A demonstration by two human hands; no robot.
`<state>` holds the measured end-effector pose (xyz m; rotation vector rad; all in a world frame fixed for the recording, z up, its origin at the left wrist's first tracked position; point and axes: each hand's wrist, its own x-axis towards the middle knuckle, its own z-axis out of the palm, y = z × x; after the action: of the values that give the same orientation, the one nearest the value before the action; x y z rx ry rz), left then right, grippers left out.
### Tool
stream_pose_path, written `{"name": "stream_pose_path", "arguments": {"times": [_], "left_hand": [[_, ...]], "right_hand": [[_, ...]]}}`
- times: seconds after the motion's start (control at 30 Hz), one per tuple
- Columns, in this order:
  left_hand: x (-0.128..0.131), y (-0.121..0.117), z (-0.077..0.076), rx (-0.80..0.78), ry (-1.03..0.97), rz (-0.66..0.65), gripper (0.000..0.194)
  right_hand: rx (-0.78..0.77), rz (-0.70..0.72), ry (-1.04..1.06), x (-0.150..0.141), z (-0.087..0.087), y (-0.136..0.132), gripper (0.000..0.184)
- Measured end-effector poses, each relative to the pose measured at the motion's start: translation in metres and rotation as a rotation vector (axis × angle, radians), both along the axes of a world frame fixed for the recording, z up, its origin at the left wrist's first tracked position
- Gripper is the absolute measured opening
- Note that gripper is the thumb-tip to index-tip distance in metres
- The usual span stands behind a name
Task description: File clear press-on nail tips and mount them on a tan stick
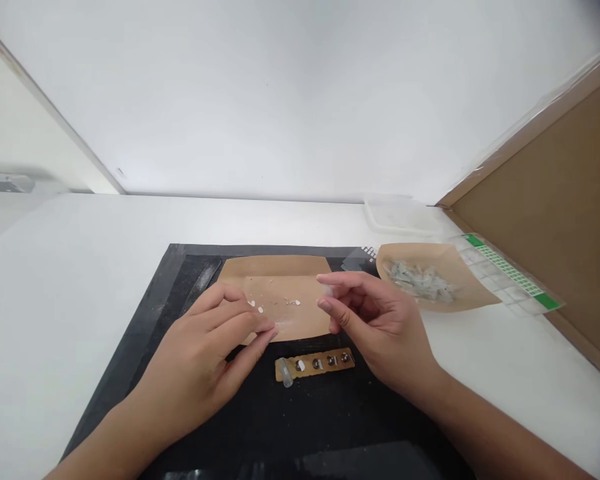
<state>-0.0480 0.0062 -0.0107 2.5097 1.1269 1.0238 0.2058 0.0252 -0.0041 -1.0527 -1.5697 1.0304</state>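
Note:
My left hand (205, 353) is over the left edge of a brown paper sheet (275, 265). Its thumb and index finger are pinched together, and whatever may be between them is too small to make out. Small white flakes (297, 303) and powder are scattered on the paper. At the paper's right edge, my right hand (380, 320) pinches a small translucent piece (327, 291) between thumb and index fingertip. Below the paper lies a tan strip (324, 365) bearing several round metal pieces, some with white bits on them. A short clear tube (285, 372) rests across its left end.
A black mat (260, 427) covers the white table (105, 267). At the right are a brown paper pouch (460, 303) heaped with translucent pieces, a clear compartmented case (510, 270) with a green label, and a clear plastic tray (400, 217). A cardboard panel (555, 180) borders the right side.

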Motion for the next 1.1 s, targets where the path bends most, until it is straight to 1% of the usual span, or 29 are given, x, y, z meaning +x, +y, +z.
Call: {"name": "stream_pose_path", "arguments": {"times": [0.07,0.13,0.2,0.27,0.33,0.43,0.57,0.63,0.7,0.8,0.87,0.97,1.1], "left_hand": [[0.0,0.001,0.0,-0.008,-0.006,0.008,0.014],[-0.001,0.002,0.001,-0.023,-0.005,0.004,0.013],[-0.002,0.001,0.002,-0.047,0.015,-0.057,0.012],[-0.002,-0.001,0.004,-0.079,0.051,-0.143,0.011],[-0.002,-0.002,0.005,-0.093,0.09,-0.189,0.008],[-0.003,-0.002,0.003,-0.054,0.141,-0.153,0.008],[-0.005,0.001,-0.004,0.013,0.167,-0.091,0.011],[-0.005,0.002,-0.007,0.021,0.172,-0.08,0.01],[-0.005,0.002,-0.009,0.021,0.173,-0.07,0.01],[-0.005,0.002,-0.01,0.033,0.141,-0.029,0.011],[-0.005,0.002,-0.01,0.042,0.12,0.007,0.012],[-0.003,0.003,-0.01,0.044,0.104,0.057,0.01],[-0.001,0.004,-0.009,0.049,0.077,0.079,0.009]], "right_hand": [[-0.022,0.014,0.016,0.004,0.0,0.001,0.023],[-0.062,0.079,0.063,0.008,0.0,0.002,0.024],[-0.066,0.162,0.062,0.012,0.0,0.003,0.027],[0.001,0.234,-0.051,0.017,0.0,0.005,0.029],[0.097,0.313,-0.211,0.022,0.001,0.008,0.029],[0.191,0.418,-0.336,0.027,0.003,0.01,0.031],[0.216,0.474,-0.426,0.03,0.003,0.009,0.037],[0.261,0.503,-0.466,0.029,0.002,0.008,0.04],[0.341,0.506,-0.513,0.029,0.002,0.008,0.042],[0.438,0.454,-0.589,0.032,0.0,0.009,0.043],[0.469,0.414,-0.614,0.034,-0.002,0.01,0.045],[0.485,0.396,-0.629,0.039,-0.007,0.01,0.047],[0.519,0.382,-0.633,0.045,-0.007,0.01,0.046]]}}
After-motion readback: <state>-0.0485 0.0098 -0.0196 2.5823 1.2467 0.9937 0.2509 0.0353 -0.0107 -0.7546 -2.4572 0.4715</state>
